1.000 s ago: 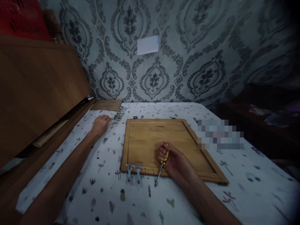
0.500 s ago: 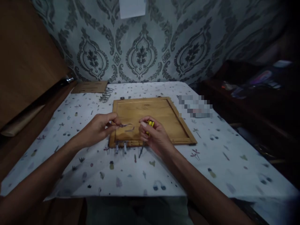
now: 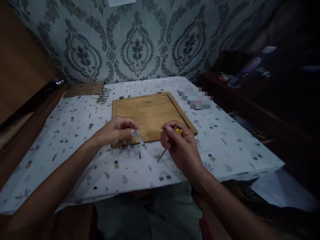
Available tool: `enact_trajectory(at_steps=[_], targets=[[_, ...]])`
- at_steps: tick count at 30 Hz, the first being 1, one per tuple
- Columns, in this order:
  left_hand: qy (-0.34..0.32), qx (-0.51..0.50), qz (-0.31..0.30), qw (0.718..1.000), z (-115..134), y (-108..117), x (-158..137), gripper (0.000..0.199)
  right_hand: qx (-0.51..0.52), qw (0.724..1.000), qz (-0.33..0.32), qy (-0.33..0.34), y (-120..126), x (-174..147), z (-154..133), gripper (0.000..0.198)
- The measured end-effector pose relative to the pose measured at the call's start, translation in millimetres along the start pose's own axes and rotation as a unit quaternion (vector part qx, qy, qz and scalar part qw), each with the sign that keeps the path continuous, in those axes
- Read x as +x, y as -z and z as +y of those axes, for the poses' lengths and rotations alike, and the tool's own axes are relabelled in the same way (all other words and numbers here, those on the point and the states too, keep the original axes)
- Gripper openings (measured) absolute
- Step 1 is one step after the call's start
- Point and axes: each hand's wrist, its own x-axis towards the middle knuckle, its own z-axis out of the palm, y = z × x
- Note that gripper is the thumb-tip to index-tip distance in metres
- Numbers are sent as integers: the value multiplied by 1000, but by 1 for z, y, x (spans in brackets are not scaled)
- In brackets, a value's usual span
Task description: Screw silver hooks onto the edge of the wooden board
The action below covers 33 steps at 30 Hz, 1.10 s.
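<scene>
My left hand [image 3: 119, 129] pinches a small silvery metal hook [image 3: 139, 137] by its cross-shaped plate, its narrow arm pointing down and right. It is held above the front edge of a framed wooden panel [image 3: 147, 115]. Two similar metal hooks [image 3: 124, 146] sit at the panel's front left edge, just below my left hand. Closed around the yellow and black handle of a screwdriver [image 3: 162, 155] is my right hand [image 3: 183, 143]. The shaft slants down and left, its tip near the tablecloth. My fingers hide much of the handle.
A patterned cloth covers the table [image 3: 82, 140]. Several metal hooks [image 3: 103, 96] lie in a row beside a piece of cardboard [image 3: 83, 89] at the back left. A blurred-out item [image 3: 196, 98] lies right of the panel. Wooden furniture [image 3: 22, 60] stands on the left.
My left hand has turned the hook so its plate faces me and its arm slants downward. My right hand has shifted right with the screwdriver. The view has moved.
</scene>
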Motion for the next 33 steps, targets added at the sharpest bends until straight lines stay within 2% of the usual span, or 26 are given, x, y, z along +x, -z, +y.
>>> enact_trajectory(at_steps=[2,3,4,6,8,9,10,12,17,20,27,30,33], targets=[[12,10,-18,1000,-5,-1,4,33,-112,991,-6,69,7,-5,-9,20],[16,16,-26,999,-7,-2,5,32,-213,970,-38,112,10,-8,-12,16],[19,21,-33,999,-8,-3,6,31,-329,928,-86,152,11,-11,-14,12],[22,32,-42,998,-11,-4,8,29,-538,796,-192,202,11,-15,-12,10],[22,40,-47,998,-15,-4,9,26,-670,663,-260,209,9,-18,0,14],[22,44,-48,998,-17,-4,9,24,-706,616,-280,208,8,-19,7,13],[21,48,-47,998,-20,-5,9,23,-715,601,-290,206,7,-19,15,11],[18,54,-40,998,-25,-5,8,21,-721,595,-290,206,5,-19,30,10],[7,66,-23,998,-37,-10,5,19,-710,616,-271,208,3,-13,48,9],[-6,76,-16,997,-40,-12,5,18,-700,630,-263,206,3,-9,53,8],[-43,96,-9,994,-42,-12,3,17,-677,673,-239,178,6,-5,58,18],[-61,114,-6,992,-42,-12,3,17,-666,683,-244,173,7,-4,57,17],[-79,139,-4,987,-42,-12,3,15,-648,689,-261,194,7,-3,55,15]])
